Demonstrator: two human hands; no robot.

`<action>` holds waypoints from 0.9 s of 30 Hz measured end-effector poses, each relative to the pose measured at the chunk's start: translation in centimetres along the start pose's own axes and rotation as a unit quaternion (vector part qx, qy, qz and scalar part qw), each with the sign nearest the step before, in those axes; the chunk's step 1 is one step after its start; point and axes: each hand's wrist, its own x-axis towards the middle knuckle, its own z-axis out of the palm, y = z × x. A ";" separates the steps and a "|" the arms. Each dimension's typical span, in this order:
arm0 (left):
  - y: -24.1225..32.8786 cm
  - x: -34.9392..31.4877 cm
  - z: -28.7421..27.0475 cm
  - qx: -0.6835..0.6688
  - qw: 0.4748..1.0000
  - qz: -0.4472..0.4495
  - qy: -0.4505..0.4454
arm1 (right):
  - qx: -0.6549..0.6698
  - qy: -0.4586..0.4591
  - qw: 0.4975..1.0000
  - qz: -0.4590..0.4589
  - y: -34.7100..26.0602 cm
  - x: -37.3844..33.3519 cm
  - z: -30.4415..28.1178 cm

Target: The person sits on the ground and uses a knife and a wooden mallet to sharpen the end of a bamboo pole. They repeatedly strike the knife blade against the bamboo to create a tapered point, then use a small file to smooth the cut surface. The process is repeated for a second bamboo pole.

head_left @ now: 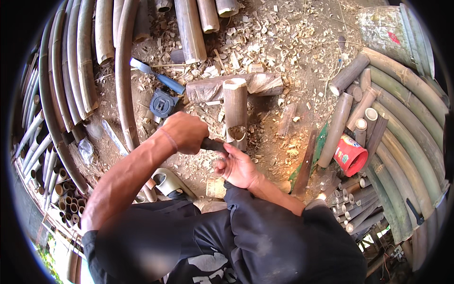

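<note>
Dark bar [215, 145] gripped by L fingers [198, 137] & R fingers [231, 149], bamboo pc. [235, 106] just beyond, tape meas. [163, 103] nearby.

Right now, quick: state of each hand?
Left hand: closed, holding a dark piece.
Right hand: half-curled at its end; grip can't be told.

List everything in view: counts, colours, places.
Dark bar: one, blackish, centre
Wooden block: one, brown, upper centre
Notched bamboo tube: one, tan, before the block
Tape measure: one, dark blue, left of the block
Handled tool: one, blue and white, above the tape measure
Small container: one, red, right
Large container: one, grey, upper right
Bamboo poles: many, tan to green, left, top, right
Narrow tubes: many, tan, both lower sides
Plastic bag: one, clear, left
Shavings: many, pale, around the block
Clothing: uncounted, black, bottom
Left hand: one, bare, gripping the bar
Right hand: one, bare, at the bar's end
</note>
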 end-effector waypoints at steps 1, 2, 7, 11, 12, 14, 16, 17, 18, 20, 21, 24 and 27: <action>-0.9 0.0 2.1 -0.051 0.999 -0.004 -0.012 | -0.043 0.033 0.999 0.003 0.1 -0.2 0.5; -1.2 -0.2 4.3 -0.112 0.994 -0.002 0.013 | -0.086 0.067 0.994 0.001 -0.2 -0.3 1.1; 4.6 -0.1 14.7 -0.350 0.927 -0.100 0.094 | -0.354 0.243 0.902 -0.039 0.1 -1.5 1.4; 10.6 1.3 15.7 -0.516 0.833 -0.150 0.130 | -0.571 0.332 0.749 -0.059 -0.4 -2.3 0.5; 12.1 2.0 15.5 -0.556 0.803 -0.150 0.156 | -0.635 0.335 0.688 -0.106 -0.5 -2.5 0.1; 14.8 2.7 15.0 -0.597 0.755 -0.131 0.236 | -0.745 0.331 0.547 -0.192 -0.8 -2.9 -0.1; 16.1 2.6 14.5 -0.614 0.751 -0.122 0.210 | -0.732 0.300 0.585 -0.179 -1.4 -4.2 0.8; 16.1 2.6 14.5 -0.595 0.757 -0.072 0.261 | -0.725 0.269 0.602 -0.199 -1.4 -5.1 1.0; 15.9 2.6 14.7 -0.572 0.759 -0.024 0.310 | -0.715 0.238 0.620 -0.219 -1.3 -6.0 1.3; 15.6 3.2 14.1 -0.559 0.721 0.093 0.399 | -0.737 0.127 0.599 -0.286 -1.7 -7.9 2.3; 15.7 3.7 13.1 -0.584 0.700 0.130 0.390 | -0.757 0.094 0.555 -0.331 -2.0 -8.2 2.7; 15.1 4.0 10.5 -0.495 0.818 0.171 0.238 | -0.841 0.084 0.466 -0.261 -5.4 -10.2 5.1; 13.6 4.8 10.3 -0.755 0.632 0.170 0.041 | -0.953 0.039 0.265 -0.145 -8.8 -10.7 7.2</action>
